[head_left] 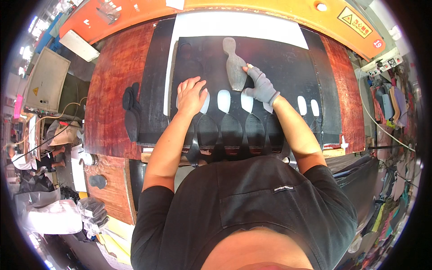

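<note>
The fisheye view looks steeply down from the person's head, above and behind the hands (191,96), near enough that the forearms (167,144) and dark shirt (193,202) loom below them. It faces forward over the tabletop (114,99) to an orange beam (297,15) beyond the hands; far to either side of them, details seem too warped to read surely

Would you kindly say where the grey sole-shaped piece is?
Head view, upper centre: the grey piece lies on the black sheet, just left of the right hand.
</note>
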The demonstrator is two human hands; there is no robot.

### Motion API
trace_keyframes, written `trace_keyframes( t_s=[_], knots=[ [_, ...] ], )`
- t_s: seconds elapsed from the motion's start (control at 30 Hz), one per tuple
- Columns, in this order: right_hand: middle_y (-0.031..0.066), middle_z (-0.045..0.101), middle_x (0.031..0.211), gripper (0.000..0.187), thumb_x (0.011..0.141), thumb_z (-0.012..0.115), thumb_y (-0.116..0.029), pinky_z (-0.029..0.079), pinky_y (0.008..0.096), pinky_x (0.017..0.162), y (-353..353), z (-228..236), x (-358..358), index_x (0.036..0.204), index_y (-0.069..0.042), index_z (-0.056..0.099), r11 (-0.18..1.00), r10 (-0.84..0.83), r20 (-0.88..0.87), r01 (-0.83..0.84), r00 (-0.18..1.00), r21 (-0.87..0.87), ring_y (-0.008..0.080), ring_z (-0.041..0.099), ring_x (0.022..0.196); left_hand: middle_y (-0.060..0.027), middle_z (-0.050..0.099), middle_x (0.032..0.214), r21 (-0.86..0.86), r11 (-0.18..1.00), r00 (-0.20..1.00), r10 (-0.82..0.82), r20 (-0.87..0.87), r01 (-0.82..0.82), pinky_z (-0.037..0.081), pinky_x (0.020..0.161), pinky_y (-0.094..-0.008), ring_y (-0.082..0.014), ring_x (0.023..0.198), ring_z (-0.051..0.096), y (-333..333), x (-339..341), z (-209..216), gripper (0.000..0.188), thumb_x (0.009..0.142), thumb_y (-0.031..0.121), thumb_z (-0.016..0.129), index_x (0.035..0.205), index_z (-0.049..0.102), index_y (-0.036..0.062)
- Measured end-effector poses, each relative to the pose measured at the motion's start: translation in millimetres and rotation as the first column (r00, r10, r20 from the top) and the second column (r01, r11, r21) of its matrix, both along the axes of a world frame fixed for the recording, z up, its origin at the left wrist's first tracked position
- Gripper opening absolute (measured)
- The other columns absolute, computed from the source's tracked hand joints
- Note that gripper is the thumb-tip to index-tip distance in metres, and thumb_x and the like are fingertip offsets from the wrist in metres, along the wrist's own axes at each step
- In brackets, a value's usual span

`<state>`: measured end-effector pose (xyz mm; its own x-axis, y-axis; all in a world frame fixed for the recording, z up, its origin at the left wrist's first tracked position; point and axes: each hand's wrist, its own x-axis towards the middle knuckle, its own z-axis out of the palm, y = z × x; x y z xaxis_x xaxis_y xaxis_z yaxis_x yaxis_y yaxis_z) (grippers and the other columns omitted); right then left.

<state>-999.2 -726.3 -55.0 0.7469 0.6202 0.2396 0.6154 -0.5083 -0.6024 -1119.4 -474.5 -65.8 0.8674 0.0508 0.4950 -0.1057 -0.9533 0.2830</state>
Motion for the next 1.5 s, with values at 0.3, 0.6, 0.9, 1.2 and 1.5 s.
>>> trace_keyframes(
  t_s=[0.3,0.6,0.9,1.2,1.5],
  knots=[
    [0.0193,0.034,0.142,0.084,0.060,0.080,-0.029,0.035,0.0381,0.104,3,-9,5,0.134,-0.011,0.044,1.000,-0.006,0.179,0.006,0.984,-0.001,0.0365,0.038,0.126,-0.0062,0.054,0.123,0.008,1.000,1.000,-0.016,0.010,0.016,0.030,0.102,-0.0402,-0.0267,0.118,0.045,2,5,2,0.031,0.082,0.022,0.062,0.111,0.063,0.0112],
    [0.0196,0.039,0.139,0.081,0.059,0.080,-0.031,0.036,0.0391,0.103,6,-8,5,0.130,-0.009,0.048,0.998,-0.061,0.211,0.054,0.976,0.039,0.0371,0.042,0.123,-0.0072,0.055,0.122,0.010,1.000,0.999,-0.021,0.030,0.021,0.031,0.101,-0.0405,-0.0267,0.117,0.046,5,12,1,0.031,0.081,0.022,0.062,0.110,0.063,0.0109],
    [0.0208,0.043,0.135,0.075,0.066,0.077,-0.033,0.036,0.0402,0.103,-23,7,11,0.129,-0.004,0.047,0.998,-0.048,0.321,0.033,0.946,0.050,0.0353,0.043,0.124,-0.0105,0.051,0.127,-0.028,0.998,0.993,-0.061,0.104,0.065,0.030,0.103,-0.0459,-0.0299,0.121,0.043,9,8,22,0.039,0.079,0.019,0.065,0.116,0.058,0.0086],
    [0.0189,0.058,0.112,0.044,0.082,0.066,-0.025,0.043,0.0395,0.090,-286,-44,-91,0.115,0.002,0.056,0.501,-0.863,0.141,0.858,0.485,0.114,0.0327,0.056,0.104,-0.0207,0.055,0.111,-0.252,0.955,0.988,0.152,-0.028,-0.154,0.038,0.090,-0.0443,-0.0370,0.102,0.051,32,-151,-5,0.043,0.084,0.021,0.063,0.117,0.050,-0.0030],
    [0.0144,0.059,0.068,0.025,0.087,0.057,-0.023,0.042,0.0414,0.060,-274,-82,-129,0.073,-0.002,0.060,0.427,-0.904,0.179,0.845,0.389,0.323,0.0315,0.058,0.065,-0.0067,0.055,0.061,-0.249,0.904,0.926,0.373,0.063,-0.347,0.041,0.062,-0.0408,-0.0279,0.060,0.053,37,-151,-38,0.022,0.083,0.030,0.064,0.080,0.062,0.0090]
  ],
)
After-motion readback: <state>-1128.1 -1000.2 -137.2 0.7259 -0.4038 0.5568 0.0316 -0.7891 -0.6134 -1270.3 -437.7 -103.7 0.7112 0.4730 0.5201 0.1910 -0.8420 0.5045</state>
